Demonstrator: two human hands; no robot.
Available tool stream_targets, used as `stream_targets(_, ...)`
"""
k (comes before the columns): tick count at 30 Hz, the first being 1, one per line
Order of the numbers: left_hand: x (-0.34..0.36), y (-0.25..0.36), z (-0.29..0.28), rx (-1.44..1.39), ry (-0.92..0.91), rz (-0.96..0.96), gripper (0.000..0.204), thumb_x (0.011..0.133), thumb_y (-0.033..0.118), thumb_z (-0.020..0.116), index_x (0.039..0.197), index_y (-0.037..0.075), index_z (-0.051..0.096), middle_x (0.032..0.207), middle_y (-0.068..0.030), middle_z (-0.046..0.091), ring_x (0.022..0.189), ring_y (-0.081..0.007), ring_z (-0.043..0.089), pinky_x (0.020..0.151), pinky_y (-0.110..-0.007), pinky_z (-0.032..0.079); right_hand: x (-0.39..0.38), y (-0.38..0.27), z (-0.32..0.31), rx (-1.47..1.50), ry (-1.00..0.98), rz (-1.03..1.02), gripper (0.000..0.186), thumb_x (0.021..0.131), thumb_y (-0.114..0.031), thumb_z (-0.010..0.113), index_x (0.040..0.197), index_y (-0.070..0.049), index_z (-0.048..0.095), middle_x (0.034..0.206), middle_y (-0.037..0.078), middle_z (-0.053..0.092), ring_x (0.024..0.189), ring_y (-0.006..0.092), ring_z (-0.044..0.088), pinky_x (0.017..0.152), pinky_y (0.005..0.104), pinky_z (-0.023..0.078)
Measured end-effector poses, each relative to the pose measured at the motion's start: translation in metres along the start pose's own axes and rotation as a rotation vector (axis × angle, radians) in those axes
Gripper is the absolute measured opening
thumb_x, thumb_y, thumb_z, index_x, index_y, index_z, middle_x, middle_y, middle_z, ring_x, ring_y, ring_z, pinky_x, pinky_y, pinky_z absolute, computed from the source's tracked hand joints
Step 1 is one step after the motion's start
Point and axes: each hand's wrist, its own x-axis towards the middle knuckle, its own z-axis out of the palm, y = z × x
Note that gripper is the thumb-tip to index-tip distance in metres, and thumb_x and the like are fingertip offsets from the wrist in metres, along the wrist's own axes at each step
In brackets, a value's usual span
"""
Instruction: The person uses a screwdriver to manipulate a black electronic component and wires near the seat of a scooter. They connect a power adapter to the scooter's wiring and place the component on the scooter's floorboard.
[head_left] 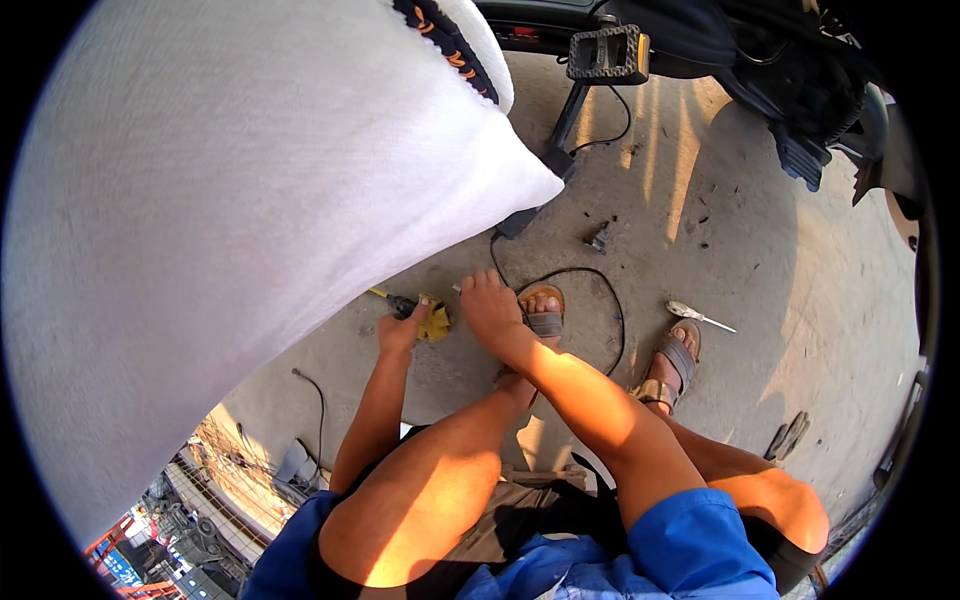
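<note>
My left hand is closed, its thumb on a yellow blocky piece. A dark part with a thin yellow length sticks out beyond its fingers. Just to the right, my right hand is curled into a grip, knuckles up. A small pale tip shows at its left side, but what the fingers hold is hidden. Both hands are low over the concrete floor, by my left sandalled foot. A black cable loops on the floor past that foot.
White cloth fills the upper left. Above are a bike-like vehicle's pedal and dark frame. A screwdriver lies by my right foot, a dark fragment further off, a grey glove-like item at right. Clutter sits lower left.
</note>
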Motion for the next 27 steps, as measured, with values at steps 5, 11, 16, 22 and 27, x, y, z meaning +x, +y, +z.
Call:
stream_targets(5,-0.003,-0.004,0.013,-0.115,-0.05,0.137,0.049,0.066,0.033,0.091,0.085,-0.007,0.071,0.083,-0.0128,0.071,0.074,-0.0168,0.067,0.065,-0.033,0.052,-0.01,0.006,-0.005,0.008,-0.009,0.001,0.013,0.081,-0.009,0.06,0.091,-0.002,0.056,0.09,0.015,0.068,0.097,0.0294,0.061,0.078,0.0377,0.053)
stream_targets(11,-0.007,0.003,0.012,-0.073,-0.004,0.007,0.039,0.07,0.029,0.089,0.085,-0.002,0.07,0.078,-0.0084,0.069,0.06,-0.0155,0.061,0.049,-0.031,0.044,-0.016,0.008,-0.03,0.119,-0.044,-0.067,0.016,0.079,-0.007,0.059,0.094,-0.003,0.057,0.091,0.014,0.069,0.097,0.0303,0.06,0.088,0.0394,0.047)
stream_targets(16,-0.011,0.009,0.021,-0.159,0.021,0.039,0.034,0.073,0.024,0.087,0.088,-0.002,0.069,0.081,-0.0091,0.069,0.066,-0.0177,0.065,0.053,-0.031,0.049,-0.019,0.018,-0.023,0.104,-0.089,-0.08,0.016,0.081,-0.009,0.059,0.097,-0.007,0.06,0.088,0.013,0.069,0.098,0.03,0.061,0.087,0.0392,0.047)
stream_targets(22,-0.005,-0.004,0.012,-0.63,-0.128,-0.067,0.039,0.078,0.018,0.084,0.1,-0.005,0.063,0.089,-0.0127,0.07,0.07,-0.0229,0.069,0.057,-0.035,0.053,-0.018,0.018,-0.019,0.141,-0.095,-0.062,0.015,0.081,-0.009,0.06,0.096,-0.007,0.063,0.089,0.012,0.069,0.094,0.0308,0.063,0.087,0.0403,0.048)
stream_targets(27,-0.007,0.004,0.005,-0.82,-0.262,-0.116,0.042,0.089,0.017,0.074,0.118,-0.007,0.056,0.11,-0.0138,0.067,0.098,-0.0257,0.067,0.083,-0.041,0.055,-0.011,0.019,-0.03,0.246,-0.094,-0.103,0.014,0.081,-0.008,0.06,0.093,-0.007,0.067,0.087,0.014,0.068,0.098,0.032,0.064,0.083,0.042,0.052)
